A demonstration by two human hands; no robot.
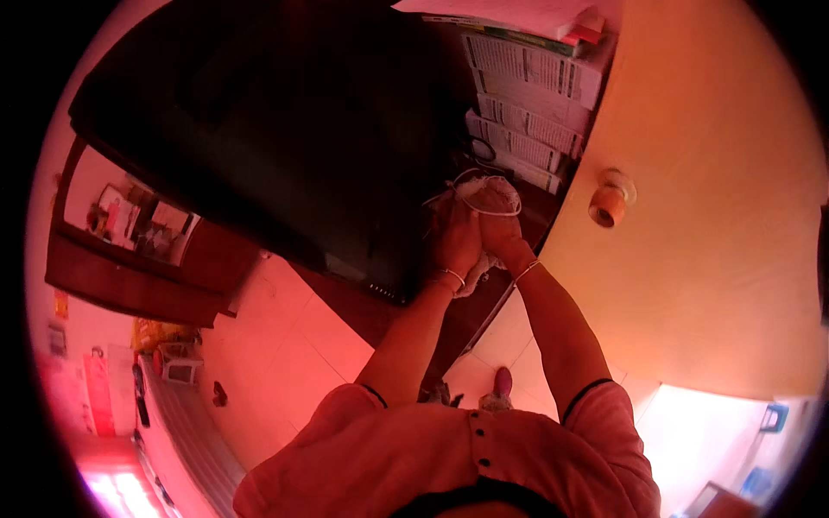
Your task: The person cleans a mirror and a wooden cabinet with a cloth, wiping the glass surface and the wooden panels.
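At the dark wooden top, both my hands are close together on a crumpled white lacy cloth with a thin pale loop at its far end. My left hand grips the cloth's left side, its fingertips partly lost in shadow beside a big black television-like set. My right hand is closed on it too, with the loop around its fingers. Part of the cloth hangs below my wrists. What lies inside the cloth, if anything, is hidden.
White printed boxes are stacked behind my hands, with a dark cable coil beside them. A round fixture sticks out of the yellowish wall at right. A mirrored wooden dresser and a white stool stand at left.
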